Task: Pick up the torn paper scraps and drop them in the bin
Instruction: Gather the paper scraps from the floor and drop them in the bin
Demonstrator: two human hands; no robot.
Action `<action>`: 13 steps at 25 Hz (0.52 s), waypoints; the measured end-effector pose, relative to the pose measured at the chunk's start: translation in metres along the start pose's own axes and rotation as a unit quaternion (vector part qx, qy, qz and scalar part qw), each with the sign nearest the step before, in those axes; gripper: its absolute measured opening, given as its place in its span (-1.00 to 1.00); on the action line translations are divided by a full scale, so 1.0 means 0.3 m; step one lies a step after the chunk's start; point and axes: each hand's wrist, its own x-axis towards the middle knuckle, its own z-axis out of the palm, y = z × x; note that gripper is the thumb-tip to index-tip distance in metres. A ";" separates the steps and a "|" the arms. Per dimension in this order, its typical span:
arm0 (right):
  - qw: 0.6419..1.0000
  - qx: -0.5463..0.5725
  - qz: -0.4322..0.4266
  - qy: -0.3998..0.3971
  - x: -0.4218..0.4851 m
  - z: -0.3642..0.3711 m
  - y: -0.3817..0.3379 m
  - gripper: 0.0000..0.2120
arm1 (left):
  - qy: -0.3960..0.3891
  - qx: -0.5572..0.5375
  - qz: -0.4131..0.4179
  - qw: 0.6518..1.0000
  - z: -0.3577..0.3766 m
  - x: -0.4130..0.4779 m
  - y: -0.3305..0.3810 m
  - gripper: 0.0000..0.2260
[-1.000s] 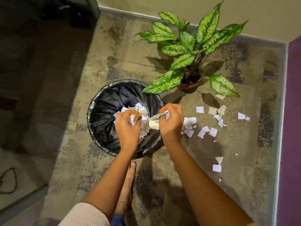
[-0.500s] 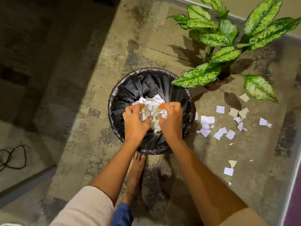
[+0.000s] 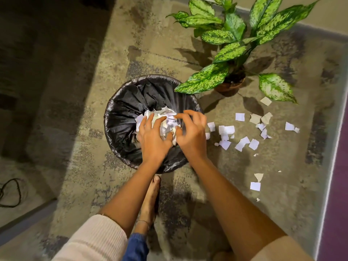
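A round bin (image 3: 120, 127) lined with a black bag stands on the carpet. A heap of white torn scraps (image 3: 165, 117) lies inside it. My left hand (image 3: 152, 138) and my right hand (image 3: 190, 134) hover side by side over the bin, fingers spread apart, with the scraps showing beneath and between them. A few small scraps seem to be dropping from my right hand. Several more white scraps (image 3: 243, 144) are scattered on the carpet right of the bin. Two lie nearer me, one of them a white square (image 3: 255, 186).
A potted plant (image 3: 229, 85) with large speckled leaves stands behind and right of the bin, one leaf (image 3: 203, 78) overhanging its rim. My bare foot (image 3: 150, 200) is just in front of the bin. A black cable (image 3: 9, 193) lies far left. A purple wall (image 3: 337, 185) runs along the right.
Both hands were closed on a bundle of scraps above the bin; now the fingers have spread and the scraps lie in the bin.
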 end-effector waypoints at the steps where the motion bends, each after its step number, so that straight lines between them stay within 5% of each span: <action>1: 1.000 -0.005 0.001 0.012 -0.004 -0.024 0.013 -0.72 | 0.013 -0.008 0.017 1.000 0.013 -0.013 0.033 -0.56; 7: 0.996 -0.024 0.047 0.066 -0.057 -0.190 0.166 -0.72 | 0.050 -0.015 0.141 0.989 0.148 -0.109 0.236 -0.54; 13: 0.985 -0.038 0.107 0.131 -0.210 -0.343 0.473 -0.74 | -0.007 0.043 0.259 0.965 0.389 -0.207 0.378 -0.60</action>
